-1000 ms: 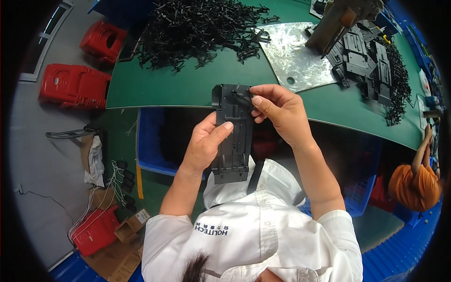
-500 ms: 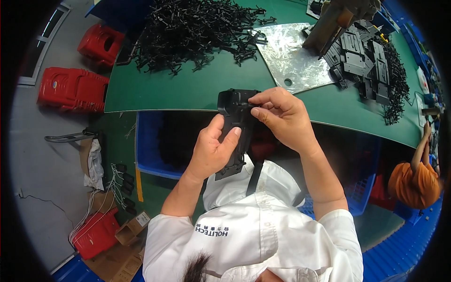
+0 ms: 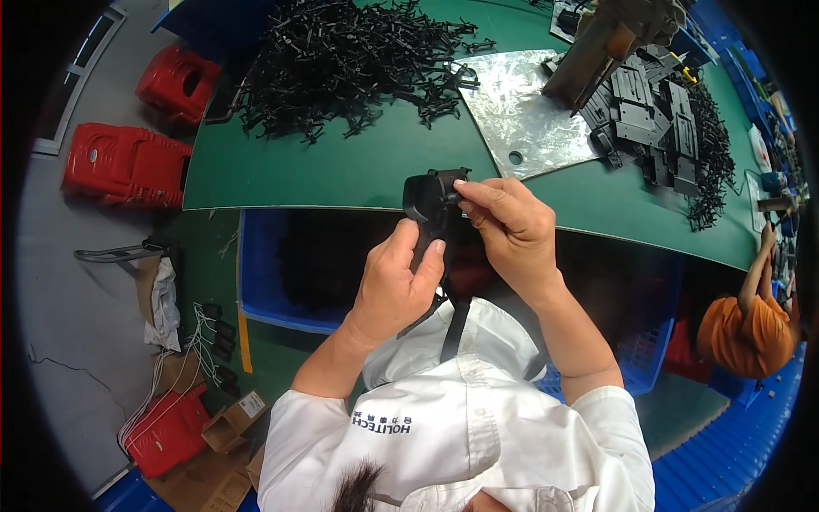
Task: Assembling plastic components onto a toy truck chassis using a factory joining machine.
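Both hands grip a ribbed black plastic part.

Green table, black parts heap, metal plate

black moulded plastic part, long and flat-ish, held tilted on end above the green table edge, gripped at its top and along its lower side
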The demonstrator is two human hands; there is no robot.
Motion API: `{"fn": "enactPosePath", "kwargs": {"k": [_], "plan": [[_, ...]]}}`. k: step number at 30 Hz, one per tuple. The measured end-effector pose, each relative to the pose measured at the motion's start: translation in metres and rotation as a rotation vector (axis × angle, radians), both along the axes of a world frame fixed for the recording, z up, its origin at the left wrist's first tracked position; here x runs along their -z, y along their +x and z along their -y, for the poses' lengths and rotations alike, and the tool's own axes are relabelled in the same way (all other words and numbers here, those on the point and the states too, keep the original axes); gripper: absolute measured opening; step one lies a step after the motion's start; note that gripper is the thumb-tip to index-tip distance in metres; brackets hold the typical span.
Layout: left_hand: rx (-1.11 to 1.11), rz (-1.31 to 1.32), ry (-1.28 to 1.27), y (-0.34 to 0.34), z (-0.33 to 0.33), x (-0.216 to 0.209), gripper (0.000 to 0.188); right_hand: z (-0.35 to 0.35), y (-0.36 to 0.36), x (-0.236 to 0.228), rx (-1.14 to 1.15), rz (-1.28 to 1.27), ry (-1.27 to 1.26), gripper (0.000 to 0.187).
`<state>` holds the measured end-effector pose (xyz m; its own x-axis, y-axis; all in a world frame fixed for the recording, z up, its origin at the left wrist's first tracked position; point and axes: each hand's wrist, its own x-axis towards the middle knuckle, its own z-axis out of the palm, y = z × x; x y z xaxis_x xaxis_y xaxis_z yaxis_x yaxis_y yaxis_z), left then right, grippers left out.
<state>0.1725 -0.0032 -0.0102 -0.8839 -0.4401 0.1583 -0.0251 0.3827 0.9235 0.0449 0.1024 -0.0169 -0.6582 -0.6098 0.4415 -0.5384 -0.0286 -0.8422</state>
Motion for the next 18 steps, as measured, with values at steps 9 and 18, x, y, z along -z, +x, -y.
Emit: {"fn": "enactPosePath", "kwargs": {"k": [9,18], "plan": [[0.013,-0.154,0.251,-0.002,-0.006,0.015,0.025,-0.001,0.015,0.005,0.116,0.174,-0.181,0.019],[0.021,-0.144,0.293,0.000,-0.009,0.017,0.024,-0.008,0.013,0.006,0.115,0.117,-0.158,0.017]]}}
